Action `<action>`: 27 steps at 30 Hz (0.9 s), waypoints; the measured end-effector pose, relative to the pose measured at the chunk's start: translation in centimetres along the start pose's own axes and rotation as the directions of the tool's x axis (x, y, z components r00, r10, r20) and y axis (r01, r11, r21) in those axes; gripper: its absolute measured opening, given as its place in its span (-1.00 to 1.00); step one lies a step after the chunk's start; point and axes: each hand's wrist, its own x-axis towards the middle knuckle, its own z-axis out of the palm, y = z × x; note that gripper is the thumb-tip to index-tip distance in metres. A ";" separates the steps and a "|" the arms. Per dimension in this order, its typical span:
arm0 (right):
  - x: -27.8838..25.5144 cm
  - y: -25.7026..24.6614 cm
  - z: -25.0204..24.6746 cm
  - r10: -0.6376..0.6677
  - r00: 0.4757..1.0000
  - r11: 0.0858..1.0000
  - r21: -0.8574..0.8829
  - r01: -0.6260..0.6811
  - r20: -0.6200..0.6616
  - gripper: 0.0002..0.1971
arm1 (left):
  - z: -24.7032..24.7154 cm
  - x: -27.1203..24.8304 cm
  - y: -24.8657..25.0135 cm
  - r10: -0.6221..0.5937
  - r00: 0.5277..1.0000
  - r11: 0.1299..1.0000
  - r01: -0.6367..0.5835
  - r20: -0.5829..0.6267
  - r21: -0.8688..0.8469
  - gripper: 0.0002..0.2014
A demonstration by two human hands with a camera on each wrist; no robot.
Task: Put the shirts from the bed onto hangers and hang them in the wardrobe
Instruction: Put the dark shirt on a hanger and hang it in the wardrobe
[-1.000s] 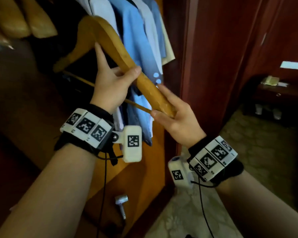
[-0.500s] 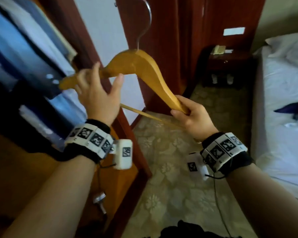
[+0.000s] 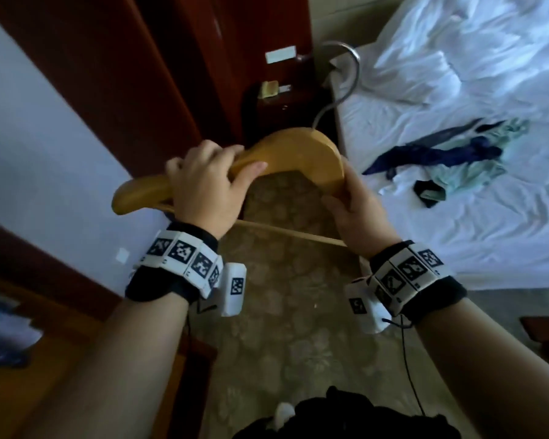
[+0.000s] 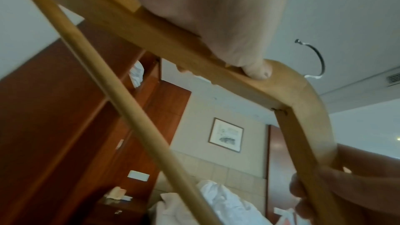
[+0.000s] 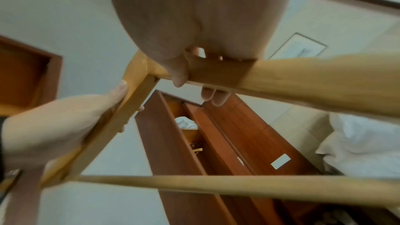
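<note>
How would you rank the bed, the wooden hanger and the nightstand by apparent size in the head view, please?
1. Bed, largest.
2. Wooden hanger, though it is nearer the camera, which enlarges it.
3. Nightstand, smallest, farther off and partly hidden.

A bedroom, most likely a hotel room — the bed point(image 3: 457, 217) with rumpled white sheets fills the head view from one to four o'clock, clothes point(image 3: 441, 153) strewn across it. A dark bedside cabinet point(image 3: 276, 112) stands at twelve o'clock, reddish wood panelling point(image 3: 133, 74) rising at eleven. Patterned carpet point(image 3: 282, 312) covers the floor at six. A framed picture point(image 4: 226, 134) hangs on the pale wall — seen from the left wrist.
</note>
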 end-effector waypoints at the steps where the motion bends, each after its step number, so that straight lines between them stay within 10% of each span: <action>1: 0.3 0.7 -1.1 0.021 0.999 1.000 0.011 -0.020 -0.046 -0.35 | 1.1 1.0 1.5 0.031 0.999 0.999 -0.030 0.022 -0.036 -0.38; 8: 4.1 6.9 -7.7 0.076 0.980 0.993 -0.078 -0.092 -0.186 -0.32 | 10.2 7.7 8.4 0.286 0.957 0.851 -0.231 0.048 -0.472 -0.42; 27: 15.7 23.7 -27.2 0.240 0.859 0.928 -0.154 -0.340 -0.452 -0.43 | 30.6 26.8 31.5 0.534 0.841 0.625 -0.327 0.083 -0.708 -0.41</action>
